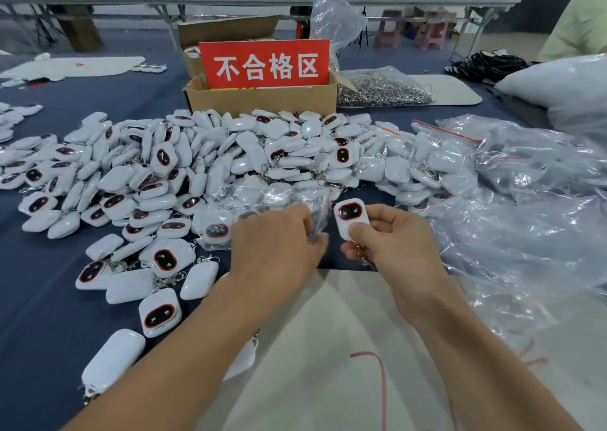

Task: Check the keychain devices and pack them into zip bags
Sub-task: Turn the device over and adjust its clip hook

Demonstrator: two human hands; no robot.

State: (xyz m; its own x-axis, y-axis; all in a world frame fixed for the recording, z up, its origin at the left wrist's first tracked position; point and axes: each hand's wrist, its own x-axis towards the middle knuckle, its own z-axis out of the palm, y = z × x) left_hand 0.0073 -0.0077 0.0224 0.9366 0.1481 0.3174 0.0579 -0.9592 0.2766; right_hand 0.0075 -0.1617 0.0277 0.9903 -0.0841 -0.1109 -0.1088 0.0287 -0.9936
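Forearms (184, 348) angle inward: right hand (394, 243) pinches one keychain device (350, 217) upright, ring dangling below — left hand (279, 243) grips a zip bag (318, 210) just left of it.

Hands: two, the left hand (279, 243) and the right hand (394, 243).
Held items: one keychain device (349, 215) in the right hand; one zip bag (317, 212) pinched by the left hand.
Loose units: one heap (197, 167) of keychain devices, far too many to count.
Bag stock: one pile (525, 217) of clear zip bags; number indeterminable.
Cardboard boxes: two, the front box (262, 98) and the rear box (226, 31).
Signage: one red sign (264, 64) bearing four characters.
Hardware: one bag of metal rings (381, 89).
White mats: three, the near mat (328, 332), the far-left mat (82, 67) and the far-right mat (460, 92).
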